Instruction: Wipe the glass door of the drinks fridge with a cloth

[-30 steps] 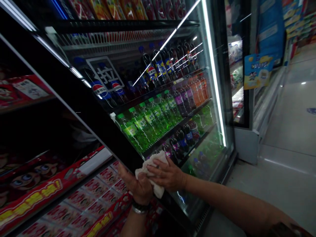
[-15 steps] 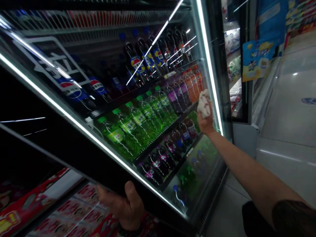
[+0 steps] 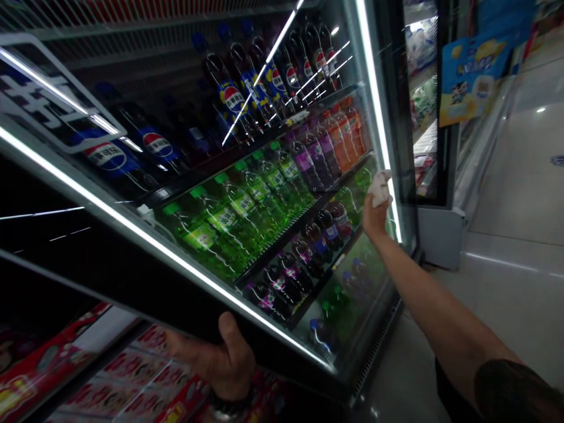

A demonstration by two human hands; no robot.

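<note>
My right hand (image 3: 375,217) holds a crumpled white cloth (image 3: 379,187) against the glass at the right side of a drinks fridge door (image 3: 176,288), beside a bright light strip. At the door's lower left black edge, my left hand (image 3: 224,358) grips the frame, its thumb on the front and its fingers partly hidden behind. Through the glass stand rows of bottles: dark cola bottles (image 3: 231,97) on an upper shelf, green soda bottles (image 3: 224,214) in the middle, and purple and orange drinks (image 3: 346,138) to their right.
Red packaged goods (image 3: 101,376) lie in a shelf unit at the lower left. Right of the fridge is another cooler (image 3: 440,235) with a blue and yellow snack bag (image 3: 473,79) hanging by it. A shiny tiled floor (image 3: 506,288) runs along the right.
My right hand has moved the cloth slightly to the right, onto the light strip's edge. My left hand keeps its hold on the door frame. The view has shifted a little.
</note>
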